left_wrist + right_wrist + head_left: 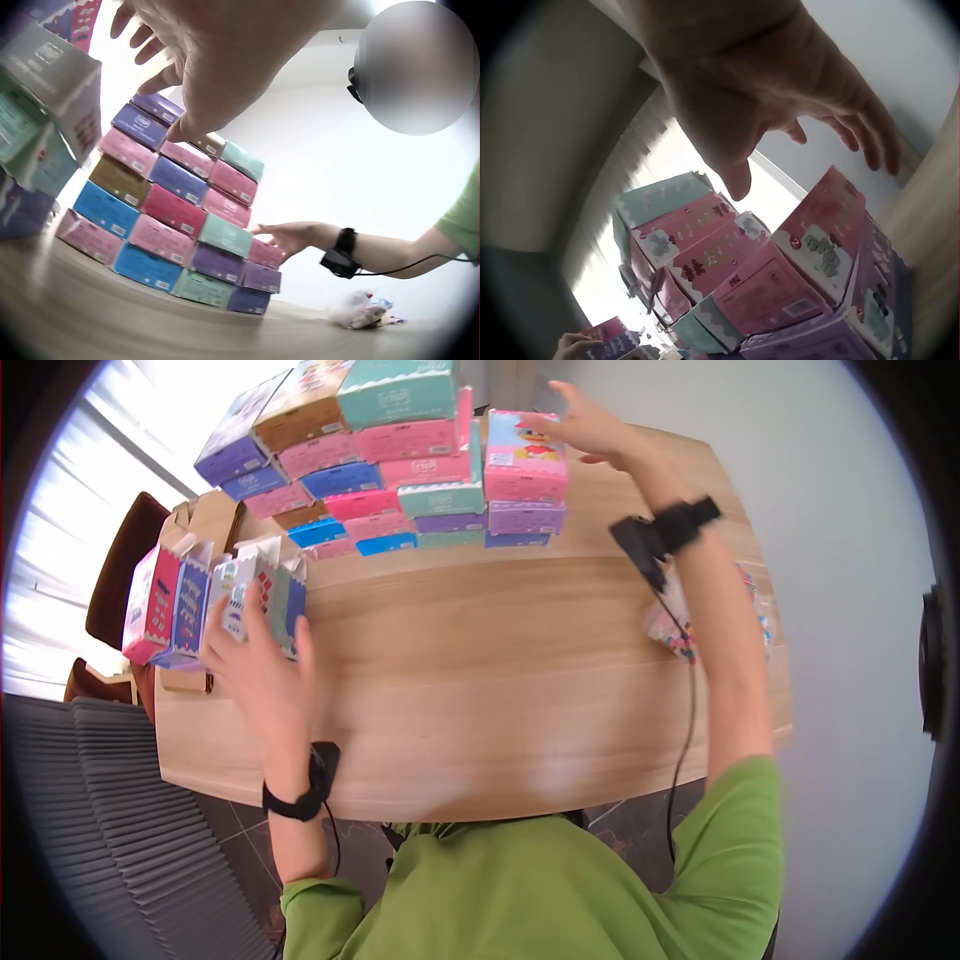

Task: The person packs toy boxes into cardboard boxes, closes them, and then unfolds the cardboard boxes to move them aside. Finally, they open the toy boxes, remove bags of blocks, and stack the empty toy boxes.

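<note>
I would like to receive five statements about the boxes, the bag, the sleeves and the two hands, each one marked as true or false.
1. The right hand is near the right end of the stacked boxes. True.
2. All the stacked boxes have the same colour. False: pink, blue, purple and pale green are among their colours.
3. The bag lies at the left side. False: the plastic bag lies on the right part of the table.
4. The left hand is at the smaller group of boxes. True.
5. The sleeves are red. False: the sleeves are green.
</note>
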A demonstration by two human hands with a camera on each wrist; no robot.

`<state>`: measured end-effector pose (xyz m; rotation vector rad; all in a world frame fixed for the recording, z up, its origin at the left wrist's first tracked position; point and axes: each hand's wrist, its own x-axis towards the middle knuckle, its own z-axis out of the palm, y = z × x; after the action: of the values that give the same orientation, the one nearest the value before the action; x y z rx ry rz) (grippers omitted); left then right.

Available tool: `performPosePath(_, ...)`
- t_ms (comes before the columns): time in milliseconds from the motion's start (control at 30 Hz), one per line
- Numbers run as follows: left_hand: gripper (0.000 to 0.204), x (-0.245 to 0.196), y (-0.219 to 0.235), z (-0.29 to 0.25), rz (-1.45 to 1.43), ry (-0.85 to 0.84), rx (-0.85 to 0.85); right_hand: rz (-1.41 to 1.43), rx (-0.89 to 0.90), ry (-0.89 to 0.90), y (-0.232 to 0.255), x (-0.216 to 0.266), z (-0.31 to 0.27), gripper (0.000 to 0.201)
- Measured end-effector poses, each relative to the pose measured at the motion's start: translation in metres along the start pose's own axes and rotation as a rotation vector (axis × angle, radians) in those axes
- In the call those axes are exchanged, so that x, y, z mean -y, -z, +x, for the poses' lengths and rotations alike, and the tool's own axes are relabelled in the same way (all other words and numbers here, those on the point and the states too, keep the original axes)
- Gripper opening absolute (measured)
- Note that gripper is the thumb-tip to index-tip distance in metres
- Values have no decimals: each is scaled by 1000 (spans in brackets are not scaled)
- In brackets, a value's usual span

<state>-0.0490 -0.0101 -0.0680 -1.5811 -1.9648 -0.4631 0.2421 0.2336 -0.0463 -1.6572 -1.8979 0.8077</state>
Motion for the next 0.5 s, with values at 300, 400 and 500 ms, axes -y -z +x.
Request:
performPosePath(300,54,-55,-8,-10,-944,-145,463,405,41,-11,13,-41,7,34)
performPosePath(400,63,-70,-17,-8,-1370,-65,680,579,-78,113,34,-23,-48,40)
performPosePath(500,72,-99,-26,-13,-1913,103,726,702,-46,267,25,-6,-114,39)
